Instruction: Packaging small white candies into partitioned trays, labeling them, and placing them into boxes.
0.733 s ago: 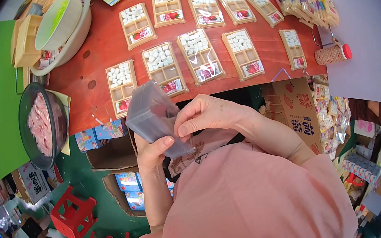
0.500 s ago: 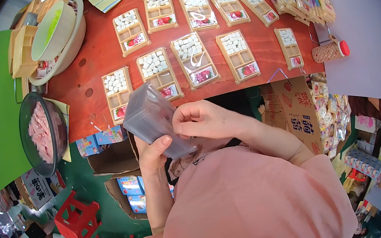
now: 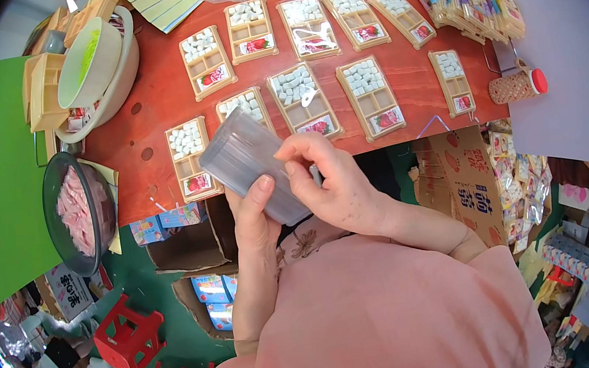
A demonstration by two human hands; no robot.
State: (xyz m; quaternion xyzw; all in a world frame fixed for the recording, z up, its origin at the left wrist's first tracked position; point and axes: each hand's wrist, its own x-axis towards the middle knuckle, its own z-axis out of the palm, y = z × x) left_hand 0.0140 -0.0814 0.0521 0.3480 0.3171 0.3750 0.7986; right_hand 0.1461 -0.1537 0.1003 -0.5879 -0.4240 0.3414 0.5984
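Evidently the left hand (image 3: 255,220) does the carrying: its grip is wrapped around a stack of clear plastic covers (image 3: 251,161), thumb pressed along the near face, perhaps so the thin pieces stay together. The stack is tilted in front of the chest, just above the near edge of the red bench (image 3: 139,134), and hides part of a tray behind it. The right hand (image 3: 340,189) meets its right side with thumb and forefinger curled close, a posture that would suit feeling for one edge; whether that grip has hold of a single cover, I cannot tell.

Beyond, beige compartment trays (image 3: 372,103) lie in two rows, white pieces (image 3: 364,76) toward the far end and fruit-printed packets (image 3: 385,120) toward the near. Facing alike and spaced apart, they are presumably laid so each can be reached separately. At the left, a dark bowl (image 3: 106,212) gathers loose pink pieces (image 3: 75,213), its wall likely stopping them from scattering. A red-lidded jar (image 3: 516,87) lies on its side at the right.
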